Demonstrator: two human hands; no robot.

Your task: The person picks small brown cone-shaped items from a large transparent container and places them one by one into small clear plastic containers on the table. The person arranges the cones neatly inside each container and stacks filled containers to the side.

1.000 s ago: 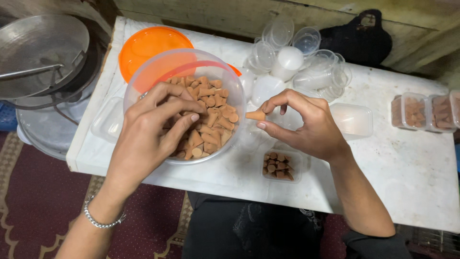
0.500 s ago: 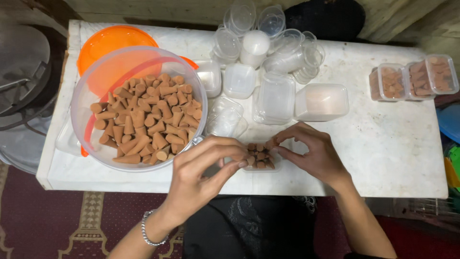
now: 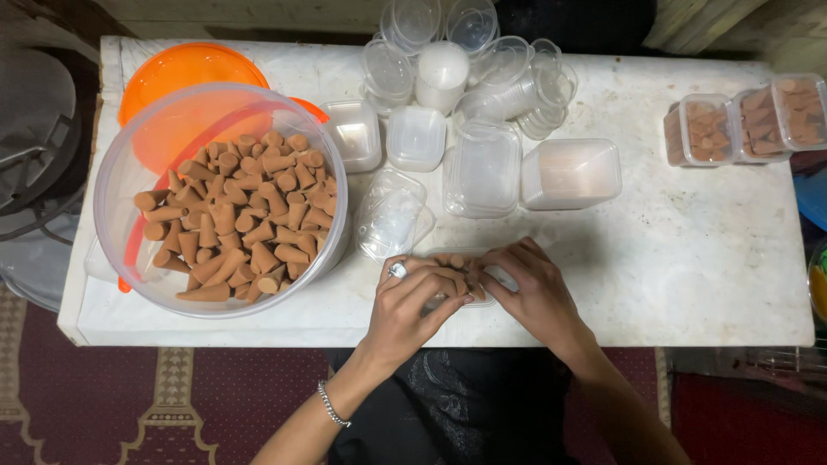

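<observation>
Large clear tub (image 3: 121, 224) of brown cones (image 3: 237, 215) at left of frame, orange lid (image 3: 185, 73) behind. Lower centre: left hand (image 3: 413, 306), fingers curled onto small clear box (image 3: 461, 275) of cones; right hand (image 3: 534, 288), fingertips pinching box's far edge. Best steadied flat on the white table (image 3: 689, 258), cones pressed upright and snug. Filled boxes (image 3: 745, 125) upper right.

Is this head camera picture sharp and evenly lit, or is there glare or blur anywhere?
Head view: mostly sharp, the brown cones in the big clear tub crisp; light falls evenly on the white table, with soft glare on the empty clear containers; the left hand and right hand cast faint shadows; the carpet below lies dim.
</observation>
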